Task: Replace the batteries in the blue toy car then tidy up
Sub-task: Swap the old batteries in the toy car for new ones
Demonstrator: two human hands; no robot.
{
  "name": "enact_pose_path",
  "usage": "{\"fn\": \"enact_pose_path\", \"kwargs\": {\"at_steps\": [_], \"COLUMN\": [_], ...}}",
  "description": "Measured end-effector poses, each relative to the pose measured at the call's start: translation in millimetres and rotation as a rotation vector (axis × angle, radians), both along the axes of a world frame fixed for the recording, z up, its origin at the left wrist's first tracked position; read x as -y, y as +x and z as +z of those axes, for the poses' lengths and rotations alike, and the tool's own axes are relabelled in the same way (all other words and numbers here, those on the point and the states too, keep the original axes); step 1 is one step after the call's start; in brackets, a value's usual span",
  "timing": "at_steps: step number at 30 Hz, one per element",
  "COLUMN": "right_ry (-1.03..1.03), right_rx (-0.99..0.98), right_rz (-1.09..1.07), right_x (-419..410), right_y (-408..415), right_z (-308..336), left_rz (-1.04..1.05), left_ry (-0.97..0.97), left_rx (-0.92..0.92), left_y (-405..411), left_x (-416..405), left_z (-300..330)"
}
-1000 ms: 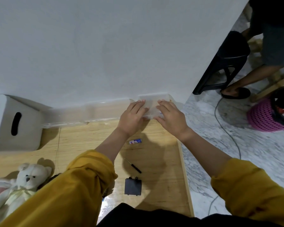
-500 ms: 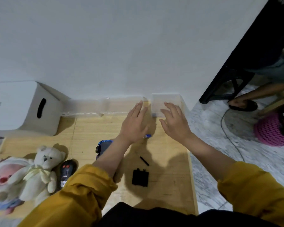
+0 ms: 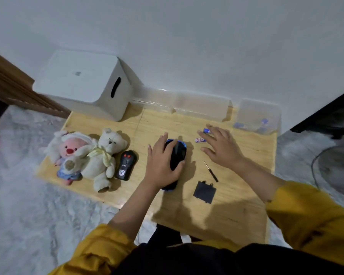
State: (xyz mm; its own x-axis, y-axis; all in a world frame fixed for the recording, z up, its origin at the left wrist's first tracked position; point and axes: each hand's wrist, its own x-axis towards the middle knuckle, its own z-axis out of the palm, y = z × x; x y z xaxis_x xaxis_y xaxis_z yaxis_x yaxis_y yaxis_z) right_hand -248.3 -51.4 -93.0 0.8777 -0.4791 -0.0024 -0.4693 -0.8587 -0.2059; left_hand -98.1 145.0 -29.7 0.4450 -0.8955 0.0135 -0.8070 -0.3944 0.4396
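Batt swap underway. Blue toy car [image 3: 175,155] mid counter [image 3: 236,205], belly-up by the look, batt cover [image 3: 204,191] off and lying just right of it, screwdriver [image 3: 211,171] between. Left hand [image 3: 163,165] wrapped over car, fingers curled round body, pinning it down. Right hand [image 3: 220,147] spread flat, fingers straight, reaching over two loose batts [image 3: 200,139] near back edge. Best bet: pick one at a time, check polarity vs bay marks, keep car steady w/ left.

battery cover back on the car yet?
No: the black battery cover lies flat on the wooden board, beside the screwdriver and apart from the toy car gripped by the left hand.
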Motion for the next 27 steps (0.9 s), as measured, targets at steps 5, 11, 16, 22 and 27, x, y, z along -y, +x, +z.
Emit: {"fn": "enact_pose_path", "kwargs": {"at_steps": [5, 11, 16, 22, 27], "right_ry": [0.004, 0.049, 0.038, 0.054, 0.124], "right_rx": [0.187, 0.147, 0.073, 0.033, -0.065], "right_rz": [-0.151, -0.143, -0.16, -0.149, -0.136], "right_x": [-1, -5, -8, -11, -15], "right_y": [7, 7, 11, 10, 11], "right_z": [-8, -7, -5, 1, 10], "left_rz": [0.054, 0.117, 0.118, 0.125, 0.179], "left_ry": [-0.063, 0.041, 0.059, 0.062, 0.035], "left_rx": [-0.115, -0.523, -0.667, -0.802, -0.887], "left_y": [5, 8, 15, 19, 20], "left_x": [-36, -55, -50, -41, -39], "left_z": [-8, -15, -13, -6, -9]}}
